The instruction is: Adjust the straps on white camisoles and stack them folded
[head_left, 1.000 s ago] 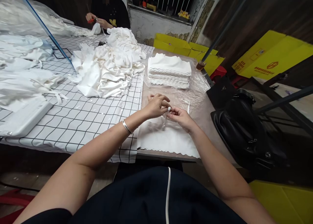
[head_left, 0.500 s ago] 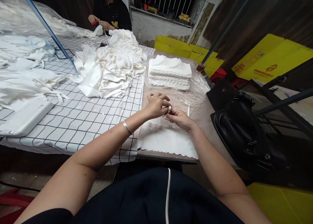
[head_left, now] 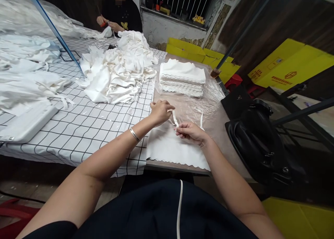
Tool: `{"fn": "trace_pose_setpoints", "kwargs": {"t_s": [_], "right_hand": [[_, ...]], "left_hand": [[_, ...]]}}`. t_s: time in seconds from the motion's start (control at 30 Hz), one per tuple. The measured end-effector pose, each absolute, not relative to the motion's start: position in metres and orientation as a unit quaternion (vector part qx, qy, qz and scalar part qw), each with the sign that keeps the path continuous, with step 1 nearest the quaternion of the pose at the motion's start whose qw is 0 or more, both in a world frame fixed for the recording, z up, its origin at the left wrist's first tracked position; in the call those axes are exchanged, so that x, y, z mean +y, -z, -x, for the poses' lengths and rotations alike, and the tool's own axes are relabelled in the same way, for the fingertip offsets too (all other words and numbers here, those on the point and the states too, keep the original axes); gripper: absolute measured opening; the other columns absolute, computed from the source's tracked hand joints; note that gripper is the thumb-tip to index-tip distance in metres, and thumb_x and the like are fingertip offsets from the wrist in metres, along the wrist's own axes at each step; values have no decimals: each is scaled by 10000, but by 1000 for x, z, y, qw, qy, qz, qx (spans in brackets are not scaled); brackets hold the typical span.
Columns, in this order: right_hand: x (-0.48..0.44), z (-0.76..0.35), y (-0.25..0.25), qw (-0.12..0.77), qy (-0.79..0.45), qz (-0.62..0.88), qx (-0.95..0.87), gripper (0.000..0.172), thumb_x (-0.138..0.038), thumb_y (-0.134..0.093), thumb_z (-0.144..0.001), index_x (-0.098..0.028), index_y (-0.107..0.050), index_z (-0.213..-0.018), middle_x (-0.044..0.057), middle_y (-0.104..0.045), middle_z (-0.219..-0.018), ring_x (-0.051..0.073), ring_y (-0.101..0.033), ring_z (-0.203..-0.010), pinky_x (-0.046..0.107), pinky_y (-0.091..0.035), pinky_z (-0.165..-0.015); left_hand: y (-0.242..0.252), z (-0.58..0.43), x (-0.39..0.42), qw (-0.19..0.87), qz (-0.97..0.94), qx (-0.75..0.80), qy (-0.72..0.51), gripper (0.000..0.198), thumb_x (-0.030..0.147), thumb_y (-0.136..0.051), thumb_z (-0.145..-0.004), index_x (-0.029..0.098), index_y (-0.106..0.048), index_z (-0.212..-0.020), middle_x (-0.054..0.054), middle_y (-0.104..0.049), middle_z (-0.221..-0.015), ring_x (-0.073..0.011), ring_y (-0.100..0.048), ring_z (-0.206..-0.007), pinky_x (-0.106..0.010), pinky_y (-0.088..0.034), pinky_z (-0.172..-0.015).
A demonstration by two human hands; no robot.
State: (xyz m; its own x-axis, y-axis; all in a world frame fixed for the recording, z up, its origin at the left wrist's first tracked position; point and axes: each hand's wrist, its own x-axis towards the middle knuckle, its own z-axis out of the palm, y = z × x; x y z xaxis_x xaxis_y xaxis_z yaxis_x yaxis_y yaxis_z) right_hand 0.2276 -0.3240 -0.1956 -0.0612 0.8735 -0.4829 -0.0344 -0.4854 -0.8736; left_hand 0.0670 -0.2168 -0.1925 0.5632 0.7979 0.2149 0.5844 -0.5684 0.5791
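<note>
A narrow white strap (head_left: 174, 117) stretches between my two hands. My left hand (head_left: 160, 113) pinches its upper end, and my right hand (head_left: 191, 131) grips its lower part between thumb and forefinger. Beneath them a white fabric piece (head_left: 174, 150) with a wavy front edge lies flat near the table's front. Another strap (head_left: 201, 118) of the same kind stands up in a loop from the cloth, just beyond my right hand. Where the straps join the fabric is partly hidden by my fingers.
Behind my hands is a neat stack of white pieces (head_left: 182, 73) on clear plastic. A loose white heap (head_left: 117, 71) lies left on the checked tablecloth (head_left: 104, 134). A black bag (head_left: 258, 138) sits at right. Across the table, a person (head_left: 122, 14) handles white cloth.
My hands have moved apart, the left up and away, the right slightly down. The strap, mostly hidden in my fingers before, now shows stretched between them.
</note>
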Motion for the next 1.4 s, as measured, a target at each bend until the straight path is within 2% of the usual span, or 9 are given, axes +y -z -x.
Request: {"fn": "trace_pose_setpoints", "kwargs": {"t_s": [0.07, 0.13, 0.23, 0.3, 0.4, 0.57, 0.93, 1.13, 1.4], "right_hand": [[-325, -226, 197, 407, -626, 581, -324, 438, -413, -925, -466, -154, -659, -697, -21, -615, -616, 46, -475, -514, 186, -368, -496], [-325, -225, 199, 447, -609, 581, -305, 433, -401, -923, -471, -160, -628, -676, -38, -580, -597, 41, -444, -500, 185, -336, -467], [-324, -223, 202, 463, -595, 584, -300, 414, -384, -910, -497, -170, -613, -691, -24, -601, -641, 55, -452, -517, 198, -322, -452], [-322, -219, 204, 460, -596, 586, -300, 421, -385, -905, -490, -174, -608, -701, -2, -632, -689, 69, -478, -545, 205, -323, -457], [-320, -214, 207, 457, -589, 587, -317, 442, -428, -890, -478, -177, -604, -703, 8, -637, -712, 80, -480, -562, 215, -310, -471], [-317, -205, 216, 444, -521, 607, -403, 419, -499, -830, -527, -190, -618, -716, -46, -531, -622, 77, -381, -532, 241, -291, -510], [-315, -189, 234, 397, -439, 649, -478, 277, -449, -724, -603, -202, -610, -656, -27, -524, -607, 124, -420, -593, 264, -332, -569], [-314, -188, 237, 393, -458, 638, -479, 285, -459, -709, -617, -196, -619, -675, -18, -555, -620, 136, -464, -616, 271, -363, -598], [-313, -185, 239, 402, -438, 646, -478, 270, -446, -700, -603, -197, -606, -648, -21, -533, -613, 130, -440, -604, 273, -357, -598]], "left_hand": [[198, -56, -228, 208, -850, 432, -219, 252, 243, -590, -852, 229, -683, -1086, -96, -636, -1156, -295, -505, -1095, -469, -258, -896], [205, -44, -243, 206, -858, 438, -172, 206, 316, -623, -849, 205, -668, -1017, -104, -648, -1099, -303, -513, -1067, -458, -273, -868], [217, -33, -265, 207, -876, 426, -90, 247, 429, -671, -814, 192, -657, -886, -108, -662, -1028, -324, -506, -1050, -457, -277, -843], [223, -31, -274, 205, -878, 426, -76, 261, 429, -697, -794, 191, -653, -892, -113, -665, -1038, -332, -501, -1060, -461, -273, -845], [227, -33, -276, 226, -872, 429, -72, 212, 366, -715, -782, 192, -663, -892, -111, -675, -1025, -330, -513, -1057, -462, -268, -843], [232, -34, -272, 272, -850, 440, -101, 146, 356, -704, -779, 219, -712, -829, -86, -675, -978, -323, -522, -1041, -455, -273, -822], [241, -33, -277, 335, -806, 459, -166, 219, 393, -664, -827, 194, -713, -747, -46, -686, -925, -262, -538, -1006, -467, -278, -896], [244, -34, -276, 340, -801, 461, -172, 253, 426, -644, -833, 196, -715, -756, -50, -690, -913, -251, -534, -988, -464, -273, -896], [239, -33, -277, 361, -786, 469, -178, 202, 373, -653, -821, 194, -702, -742, -33, -675, -897, -250, -546, -997, -461, -266, -913]]}}
